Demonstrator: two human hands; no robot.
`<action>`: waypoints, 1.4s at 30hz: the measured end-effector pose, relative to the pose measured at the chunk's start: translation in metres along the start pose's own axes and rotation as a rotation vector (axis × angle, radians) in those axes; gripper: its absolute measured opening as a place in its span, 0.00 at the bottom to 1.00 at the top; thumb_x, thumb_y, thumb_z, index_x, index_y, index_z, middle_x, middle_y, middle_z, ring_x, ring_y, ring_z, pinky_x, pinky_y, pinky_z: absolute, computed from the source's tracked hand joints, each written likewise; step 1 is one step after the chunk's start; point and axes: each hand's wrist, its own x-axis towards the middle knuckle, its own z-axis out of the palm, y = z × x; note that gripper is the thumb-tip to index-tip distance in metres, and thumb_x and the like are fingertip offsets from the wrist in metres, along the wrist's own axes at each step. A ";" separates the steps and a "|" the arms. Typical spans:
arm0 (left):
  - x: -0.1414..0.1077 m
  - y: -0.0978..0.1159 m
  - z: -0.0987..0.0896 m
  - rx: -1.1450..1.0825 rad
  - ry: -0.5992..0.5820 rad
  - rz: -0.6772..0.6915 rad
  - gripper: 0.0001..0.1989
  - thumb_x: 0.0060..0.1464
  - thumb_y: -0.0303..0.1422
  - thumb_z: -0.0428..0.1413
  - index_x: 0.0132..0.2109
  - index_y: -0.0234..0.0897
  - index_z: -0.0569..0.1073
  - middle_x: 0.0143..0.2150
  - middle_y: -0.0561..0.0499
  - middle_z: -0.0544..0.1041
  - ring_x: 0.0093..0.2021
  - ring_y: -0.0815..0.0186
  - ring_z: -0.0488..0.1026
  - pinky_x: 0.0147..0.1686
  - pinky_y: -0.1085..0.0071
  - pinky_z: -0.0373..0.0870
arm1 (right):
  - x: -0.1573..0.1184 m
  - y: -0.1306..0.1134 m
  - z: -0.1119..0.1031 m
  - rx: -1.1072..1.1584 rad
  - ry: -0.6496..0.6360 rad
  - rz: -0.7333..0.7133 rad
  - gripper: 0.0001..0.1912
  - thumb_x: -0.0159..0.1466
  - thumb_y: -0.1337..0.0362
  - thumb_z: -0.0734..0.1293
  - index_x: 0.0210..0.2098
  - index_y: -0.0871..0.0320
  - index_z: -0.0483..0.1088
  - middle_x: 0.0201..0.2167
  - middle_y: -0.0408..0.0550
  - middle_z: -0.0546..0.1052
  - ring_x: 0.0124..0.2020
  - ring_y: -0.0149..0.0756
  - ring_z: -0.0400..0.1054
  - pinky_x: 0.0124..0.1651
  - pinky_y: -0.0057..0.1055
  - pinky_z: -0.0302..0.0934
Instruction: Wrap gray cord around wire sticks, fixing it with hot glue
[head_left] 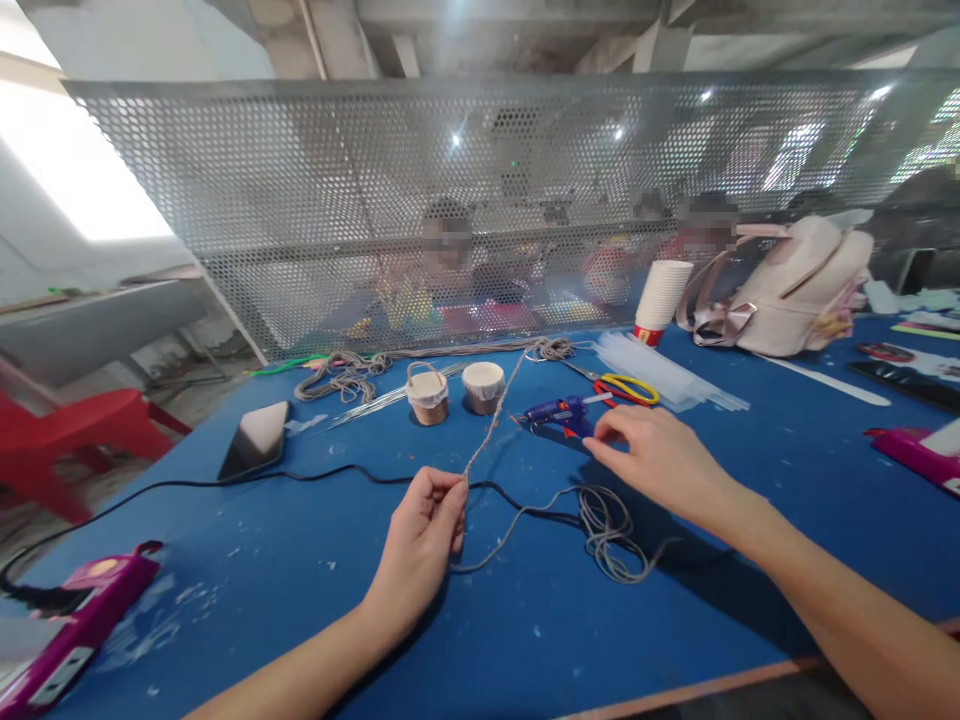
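Note:
A thin twisted grey cord [491, 430] is pinched between the thumb and fingers of my left hand [424, 545]. It slants taut from there up toward the back of the table. A loose coil of grey cord [607, 535] lies right of that hand, one strand reaching below it. My right hand [652, 450] hovers by a blue glue gun [555, 412], fingers curled with a gap between thumb and forefinger; nothing shows in it. Behind the cord stand two small cups wrapped in brown cord, a handled cup [428, 398] and a plain one [484, 388].
Scissors [630, 389] and clear glue sticks [652, 370] lie behind the glue gun. Stacked paper cups [661, 300] and a pale backpack [799, 285] stand at the back right. A phone [255, 440], black cable [300, 478] and purple power strip [90, 630] are left. A perforated screen [300, 200] borders the table.

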 end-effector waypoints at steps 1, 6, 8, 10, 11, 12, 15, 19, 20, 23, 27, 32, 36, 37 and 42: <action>0.000 -0.001 0.000 0.021 0.004 0.007 0.12 0.49 0.42 0.57 0.30 0.38 0.67 0.18 0.60 0.62 0.17 0.73 0.58 0.18 0.76 0.56 | -0.005 -0.013 0.001 0.147 -0.037 -0.026 0.09 0.59 0.61 0.63 0.25 0.57 0.69 0.27 0.47 0.73 0.31 0.37 0.67 0.37 0.34 0.58; -0.002 -0.007 -0.002 0.094 0.017 0.054 0.11 0.51 0.41 0.55 0.31 0.39 0.67 0.18 0.60 0.63 0.18 0.72 0.59 0.18 0.76 0.56 | -0.014 -0.074 0.036 0.821 -0.400 0.124 0.07 0.55 0.61 0.67 0.29 0.59 0.70 0.22 0.40 0.70 0.25 0.29 0.63 0.29 0.27 0.57; -0.002 -0.007 -0.003 0.106 0.027 0.068 0.10 0.51 0.41 0.56 0.31 0.38 0.68 0.20 0.59 0.64 0.19 0.72 0.59 0.18 0.76 0.57 | -0.012 -0.088 0.052 1.042 -0.403 0.217 0.08 0.53 0.61 0.68 0.29 0.59 0.70 0.23 0.40 0.70 0.26 0.29 0.63 0.31 0.26 0.58; -0.003 -0.007 -0.004 0.111 0.034 0.080 0.10 0.51 0.41 0.56 0.32 0.38 0.68 0.21 0.58 0.65 0.19 0.72 0.60 0.18 0.76 0.57 | -0.011 -0.096 0.063 1.216 -0.367 0.283 0.10 0.51 0.60 0.70 0.27 0.60 0.69 0.25 0.41 0.71 0.28 0.29 0.64 0.35 0.27 0.58; -0.003 -0.007 -0.004 0.113 0.036 0.086 0.10 0.51 0.40 0.56 0.32 0.38 0.68 0.21 0.58 0.66 0.19 0.72 0.60 0.18 0.76 0.57 | -0.010 -0.099 0.067 1.281 -0.346 0.317 0.11 0.50 0.59 0.71 0.27 0.60 0.69 0.25 0.41 0.71 0.29 0.29 0.64 0.36 0.27 0.58; -0.002 -0.007 -0.005 0.115 0.038 0.091 0.10 0.51 0.40 0.56 0.32 0.38 0.68 0.21 0.58 0.66 0.19 0.72 0.59 0.18 0.76 0.57 | -0.010 -0.101 0.070 1.330 -0.326 0.351 0.12 0.49 0.59 0.72 0.26 0.60 0.69 0.25 0.41 0.71 0.29 0.29 0.64 0.36 0.27 0.58; -0.002 -0.008 -0.006 0.132 0.045 0.097 0.09 0.52 0.40 0.55 0.32 0.39 0.68 0.20 0.58 0.65 0.19 0.72 0.59 0.18 0.76 0.57 | -0.010 -0.104 0.073 1.404 -0.295 0.431 0.13 0.46 0.58 0.73 0.24 0.60 0.69 0.24 0.40 0.70 0.28 0.28 0.62 0.35 0.27 0.56; -0.001 -0.007 -0.005 0.157 0.056 0.123 0.08 0.52 0.39 0.55 0.33 0.39 0.68 0.20 0.58 0.65 0.19 0.71 0.60 0.19 0.75 0.58 | -0.011 -0.104 0.072 1.416 -0.287 0.452 0.12 0.47 0.58 0.72 0.24 0.60 0.71 0.23 0.39 0.70 0.26 0.27 0.60 0.33 0.27 0.54; -0.001 -0.007 -0.005 0.158 0.055 0.128 0.08 0.53 0.38 0.55 0.33 0.39 0.68 0.21 0.58 0.65 0.20 0.71 0.60 0.19 0.75 0.59 | -0.011 -0.104 0.071 1.418 -0.286 0.448 0.11 0.47 0.59 0.72 0.23 0.60 0.71 0.22 0.39 0.70 0.26 0.27 0.60 0.33 0.27 0.54; -0.002 -0.006 -0.004 0.138 0.037 0.117 0.07 0.54 0.39 0.54 0.33 0.40 0.68 0.22 0.58 0.66 0.21 0.72 0.61 0.21 0.76 0.60 | -0.011 -0.103 0.070 1.433 -0.290 0.423 0.10 0.48 0.60 0.72 0.22 0.60 0.71 0.21 0.40 0.70 0.26 0.27 0.60 0.34 0.27 0.54; -0.004 -0.003 -0.004 0.047 -0.006 0.042 0.09 0.53 0.40 0.55 0.32 0.40 0.68 0.25 0.58 0.66 0.24 0.73 0.62 0.23 0.78 0.61 | -0.012 -0.103 0.070 1.452 -0.257 0.414 0.07 0.49 0.64 0.70 0.21 0.60 0.69 0.20 0.39 0.69 0.25 0.27 0.60 0.33 0.26 0.54; -0.005 -0.003 -0.004 -0.098 -0.047 -0.063 0.09 0.52 0.40 0.56 0.34 0.40 0.67 0.24 0.59 0.66 0.24 0.74 0.61 0.23 0.79 0.60 | -0.013 -0.101 0.074 1.502 -0.239 0.467 0.05 0.47 0.67 0.69 0.21 0.60 0.67 0.19 0.38 0.69 0.24 0.26 0.60 0.31 0.25 0.54; -0.002 -0.005 -0.003 -0.179 -0.048 -0.086 0.10 0.52 0.39 0.57 0.34 0.39 0.66 0.23 0.59 0.67 0.23 0.74 0.62 0.22 0.78 0.59 | -0.013 -0.099 0.076 1.552 -0.266 0.491 0.05 0.46 0.68 0.68 0.22 0.60 0.66 0.18 0.39 0.69 0.23 0.27 0.62 0.31 0.26 0.54; -0.001 -0.005 -0.003 -0.197 -0.053 -0.085 0.10 0.52 0.38 0.57 0.33 0.39 0.66 0.22 0.59 0.66 0.22 0.74 0.61 0.21 0.78 0.58 | -0.013 -0.099 0.077 1.554 -0.267 0.496 0.05 0.46 0.68 0.67 0.22 0.60 0.66 0.18 0.38 0.69 0.23 0.27 0.61 0.30 0.26 0.54; 0.002 -0.003 -0.001 -0.307 -0.087 -0.074 0.10 0.52 0.37 0.57 0.30 0.36 0.66 0.17 0.62 0.58 0.18 0.77 0.53 0.18 0.79 0.50 | -0.013 -0.099 0.078 1.544 -0.248 0.515 0.04 0.46 0.70 0.67 0.22 0.61 0.67 0.17 0.37 0.68 0.20 0.24 0.58 0.27 0.25 0.51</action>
